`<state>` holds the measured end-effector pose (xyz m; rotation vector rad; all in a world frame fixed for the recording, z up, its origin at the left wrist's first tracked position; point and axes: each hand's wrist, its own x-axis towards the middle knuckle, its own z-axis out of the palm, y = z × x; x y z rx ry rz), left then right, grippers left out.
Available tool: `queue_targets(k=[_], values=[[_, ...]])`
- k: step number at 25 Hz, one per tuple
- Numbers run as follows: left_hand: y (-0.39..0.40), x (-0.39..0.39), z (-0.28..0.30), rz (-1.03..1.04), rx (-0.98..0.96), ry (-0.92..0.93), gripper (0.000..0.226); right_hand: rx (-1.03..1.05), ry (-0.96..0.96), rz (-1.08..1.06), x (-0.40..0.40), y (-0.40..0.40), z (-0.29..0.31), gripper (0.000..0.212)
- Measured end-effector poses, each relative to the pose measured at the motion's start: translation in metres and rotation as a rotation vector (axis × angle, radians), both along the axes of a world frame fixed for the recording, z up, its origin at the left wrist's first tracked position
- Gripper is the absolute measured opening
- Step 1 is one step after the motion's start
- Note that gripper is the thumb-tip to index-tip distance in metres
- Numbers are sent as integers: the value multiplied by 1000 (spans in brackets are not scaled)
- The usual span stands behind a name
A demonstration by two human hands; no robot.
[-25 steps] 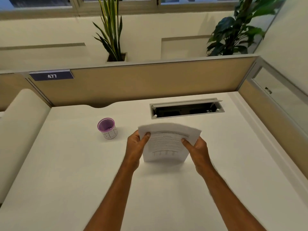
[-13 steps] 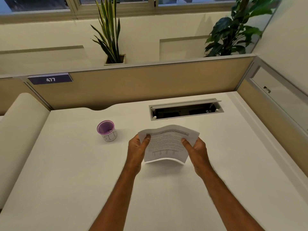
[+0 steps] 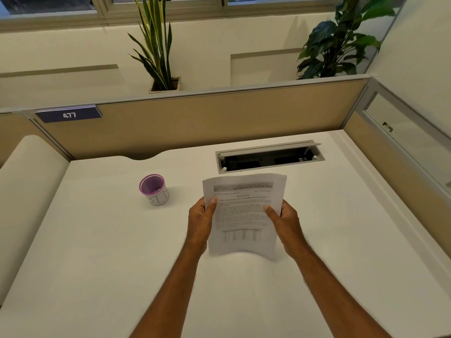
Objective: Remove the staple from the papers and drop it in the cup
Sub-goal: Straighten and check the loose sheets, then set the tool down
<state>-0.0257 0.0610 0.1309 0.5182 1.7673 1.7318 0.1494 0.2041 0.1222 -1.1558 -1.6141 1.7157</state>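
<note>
Both hands, left (image 3: 200,222) and right (image 3: 286,224), gripping papers (image 3: 244,215) by the sides, cup (image 3: 154,189) left

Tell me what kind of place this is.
Most likely an office cubicle. A white desk is walled in by tan partitions, one bearing a number plate that reads 477. An open cable hatch is set into the desktop, and potted plants stand behind the partition.
</note>
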Motion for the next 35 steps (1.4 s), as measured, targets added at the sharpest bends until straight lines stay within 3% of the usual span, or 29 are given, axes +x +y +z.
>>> queue_targets(k=[6, 12, 15, 19, 24, 29, 32, 35], values=[[8, 6, -21, 78, -210, 38, 29, 14, -213, 52, 13, 6, -27, 33], [1, 13, -52, 30, -344, 39, 34, 464, -705, -72, 60, 5, -80, 49], [-2, 12, -61, 40, -374, 21, 33, 451, -872, -114, 78, 5, -100, 62], [-3, 12, -67, 34, -387, 17, 33, 372, -914, -176, 89, 3, -118, 51], [-5, 10, -73, 17, -399, 30, 32, 372, -756, -239, 93, 10, -120, 40], [-4, 8, -71, -5, -382, 58, 31, 294, -294, -319, 68, 15, -80, 44], [1, 7, -66, -42, -358, 72, 32, 75, -37, -327, 42, 20, -45, 31], [7, 5, -61, -72, -342, 91, 34, -415, 300, -322, 14, 22, -11, 25]])
